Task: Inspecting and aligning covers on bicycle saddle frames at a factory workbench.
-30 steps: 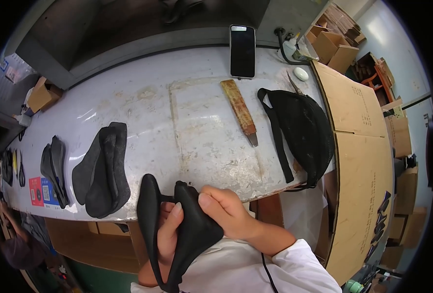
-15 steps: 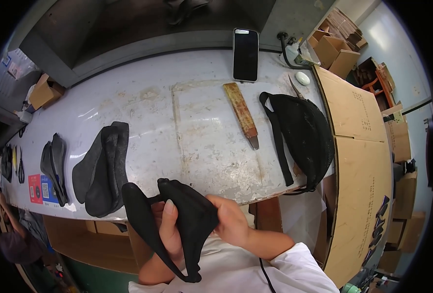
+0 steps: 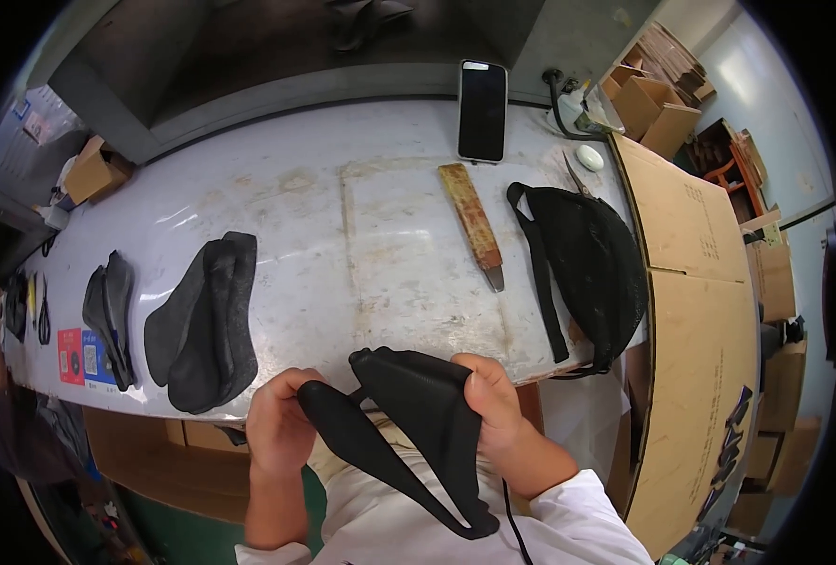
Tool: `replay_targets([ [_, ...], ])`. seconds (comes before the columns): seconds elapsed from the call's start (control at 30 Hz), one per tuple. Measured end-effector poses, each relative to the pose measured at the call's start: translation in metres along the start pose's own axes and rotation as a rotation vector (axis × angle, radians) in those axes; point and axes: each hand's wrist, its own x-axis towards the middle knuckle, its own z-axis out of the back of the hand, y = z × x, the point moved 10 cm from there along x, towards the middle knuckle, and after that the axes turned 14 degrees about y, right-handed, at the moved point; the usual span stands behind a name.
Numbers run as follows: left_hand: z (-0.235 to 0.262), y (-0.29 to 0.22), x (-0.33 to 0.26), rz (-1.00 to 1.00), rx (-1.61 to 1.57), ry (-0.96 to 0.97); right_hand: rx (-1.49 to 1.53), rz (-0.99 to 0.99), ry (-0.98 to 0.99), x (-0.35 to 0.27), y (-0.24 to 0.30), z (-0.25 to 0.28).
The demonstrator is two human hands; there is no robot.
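We're looking down on the long pale worktable (image 3: 361,235), scuffed and stained, curving across the view from nine o'clock to three o'clock. At three o'clock of it stands a big sheet of brown cardboard (image 3: 696,311), and just inside that lies a large black mesh piece (image 3: 592,259) with a strap trailing toward five o'clock. Over at nine o'clock we see a stack of dark grey fabric pieces (image 3: 203,320), and beyond it a smaller dark stack (image 3: 109,311). Down at six o'clock, off the table's near edge and right in front of our white shirt, is the black fabric piece (image 3: 418,414): matte, faintly ribbed, a broad folded body with one long arm tapering to a point toward five o'clock and a narrower band running to eight o'clock. Our left hand (image 3: 278,433) is closed around that narrower band, fingers curled over it. Our right hand (image 3: 498,414) pinches the broad part's upper corner, thumb on top. At twelve o'clock a dark phone (image 3: 483,110) lies face up, and below it a worn wooden-handled tool (image 3: 471,222).
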Motion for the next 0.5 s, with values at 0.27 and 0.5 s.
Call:
replay_targets([
  [0.27,-0.014,-0.064,0.001,-0.101,0.931,-0.227,-1.446,0.257,-0.308,0.007,0.065,-0.016],
  [0.5,-0.052,-0.064,0.007,-0.228,1.067,-0.094,-1.242,-0.018,0.137,0.004,0.015,-0.076],
])
